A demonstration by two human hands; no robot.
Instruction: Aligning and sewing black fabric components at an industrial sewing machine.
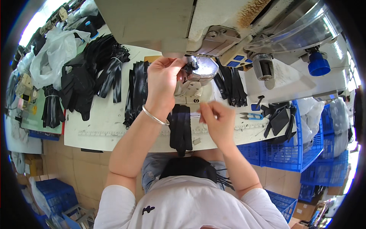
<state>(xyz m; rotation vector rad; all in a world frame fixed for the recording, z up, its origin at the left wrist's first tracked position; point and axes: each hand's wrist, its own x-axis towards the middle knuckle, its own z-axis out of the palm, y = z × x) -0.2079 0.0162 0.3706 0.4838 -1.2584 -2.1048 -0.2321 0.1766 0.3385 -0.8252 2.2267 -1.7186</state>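
My left hand, with a bangle at its wrist, reaches up to the lit needle area of the sewing machine. Its thumb and fingers are pinched at a small black piece beside the needle; the fingers partly hide it. Lower and to the right, my right hand is closed above the table, its fingertips together near what looks like a thin thread; what they hold is too small to make out. Between my forearms, a stack of black zipper strips lies below the machine arm and hangs over the table's front edge.
More black strips lie left of my left arm, and others behind my right hand. Blue-handled thread snips lie at right, by black pieces. A blue crate stands at the right edge. The machine head overhangs the table.
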